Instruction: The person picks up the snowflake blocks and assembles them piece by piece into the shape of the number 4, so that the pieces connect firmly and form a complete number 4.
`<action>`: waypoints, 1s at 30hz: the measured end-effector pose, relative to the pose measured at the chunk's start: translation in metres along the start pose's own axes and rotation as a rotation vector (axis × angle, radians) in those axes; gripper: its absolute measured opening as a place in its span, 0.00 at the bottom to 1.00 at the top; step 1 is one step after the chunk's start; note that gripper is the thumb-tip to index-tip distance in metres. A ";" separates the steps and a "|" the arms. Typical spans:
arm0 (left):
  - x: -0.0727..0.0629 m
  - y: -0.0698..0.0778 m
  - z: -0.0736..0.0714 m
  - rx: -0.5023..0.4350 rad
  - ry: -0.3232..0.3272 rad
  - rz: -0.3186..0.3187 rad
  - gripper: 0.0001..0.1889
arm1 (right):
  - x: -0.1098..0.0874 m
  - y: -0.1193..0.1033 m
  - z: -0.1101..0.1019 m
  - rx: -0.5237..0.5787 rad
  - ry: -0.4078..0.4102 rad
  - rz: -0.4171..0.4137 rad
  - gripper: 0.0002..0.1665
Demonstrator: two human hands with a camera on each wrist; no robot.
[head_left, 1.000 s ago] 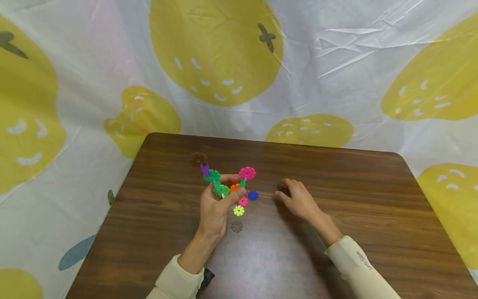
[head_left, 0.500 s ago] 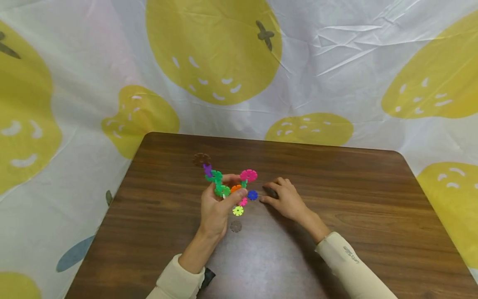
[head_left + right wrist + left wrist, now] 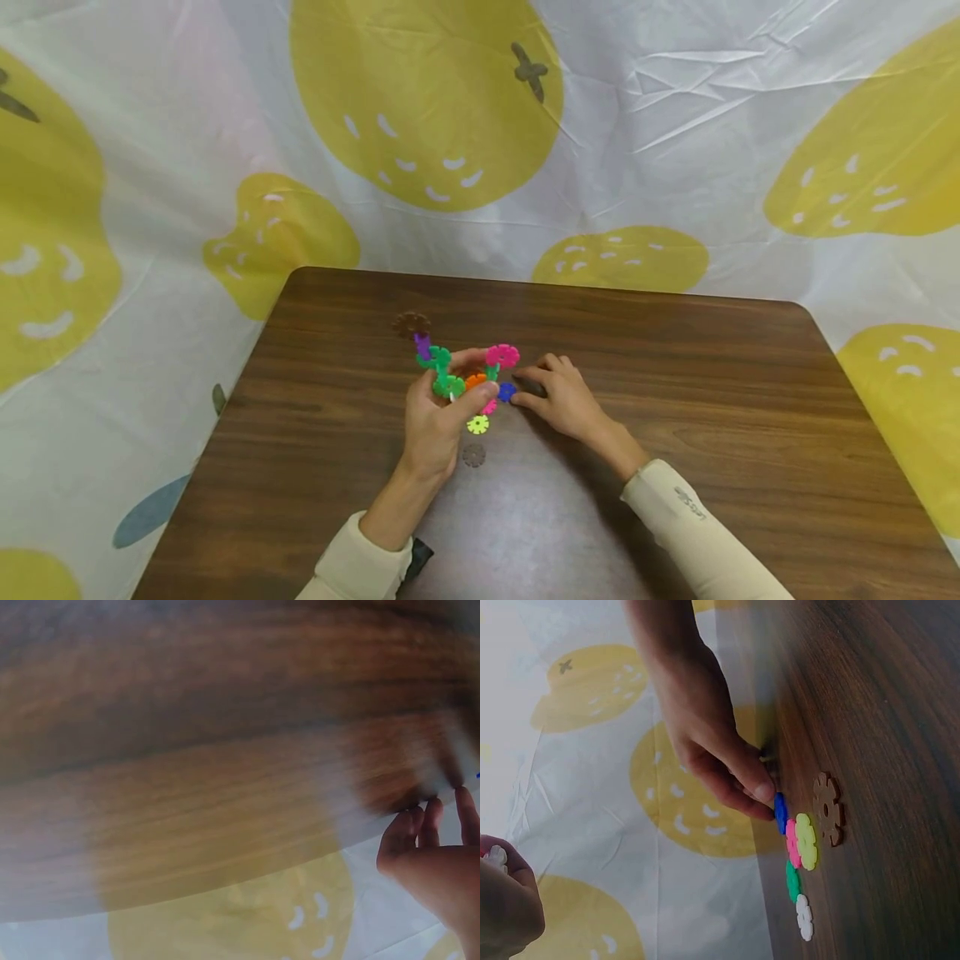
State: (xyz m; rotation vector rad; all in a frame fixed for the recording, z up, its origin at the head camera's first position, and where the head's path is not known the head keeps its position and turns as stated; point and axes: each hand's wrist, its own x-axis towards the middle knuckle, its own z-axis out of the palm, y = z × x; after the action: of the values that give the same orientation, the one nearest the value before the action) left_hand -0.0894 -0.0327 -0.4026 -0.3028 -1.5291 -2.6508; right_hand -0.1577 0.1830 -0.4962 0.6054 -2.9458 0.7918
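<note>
Left hand: the left hand (image 3: 437,425) grips the chain (image 3: 450,387) between thumb and fingers, above the table (image 3: 712,367).
Chain: a brown disc (image 3: 422,327) at the far left end, then a purple disc (image 3: 423,346), two green discs (image 3: 435,359), an orange disc (image 3: 475,381), a small green disc (image 3: 492,372) and a pink disc (image 3: 503,356) at the right. A pale bit (image 3: 496,857) shows by the fingers; its place in the chain is unclear.
Right hand: the right hand (image 3: 567,407) is low over the table, fingers bent and spread, tips at the edge of the blue disc (image 3: 507,392). Whether they touch it, I cannot tell.
Loose discs: besides the blue, a loose pink (image 3: 793,844), a yellow (image 3: 805,840), a loose brown (image 3: 835,814), a loose green (image 3: 793,881) and a white (image 3: 805,918) lie on the table.
Progress: about half the discs in sight look joined, I judge; six lie unjoined, the blue one nearest to being picked up.
Behind: a printed cloth (image 3: 675,167) hangs past the table's far edge.
</note>
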 end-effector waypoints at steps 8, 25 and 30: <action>-0.001 0.000 0.000 0.007 -0.013 -0.018 0.17 | 0.003 0.000 0.005 0.015 0.027 -0.029 0.25; -0.003 0.001 -0.003 0.029 -0.016 0.002 0.19 | -0.004 -0.019 -0.004 0.132 -0.023 0.106 0.10; -0.002 0.001 -0.005 0.050 -0.031 0.013 0.18 | -0.013 -0.029 -0.023 0.241 0.017 0.125 0.10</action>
State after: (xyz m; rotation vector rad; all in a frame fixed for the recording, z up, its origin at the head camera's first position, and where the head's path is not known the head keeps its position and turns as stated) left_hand -0.0877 -0.0377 -0.4044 -0.3510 -1.5939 -2.6052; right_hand -0.1362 0.1758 -0.4637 0.4247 -2.9185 1.1702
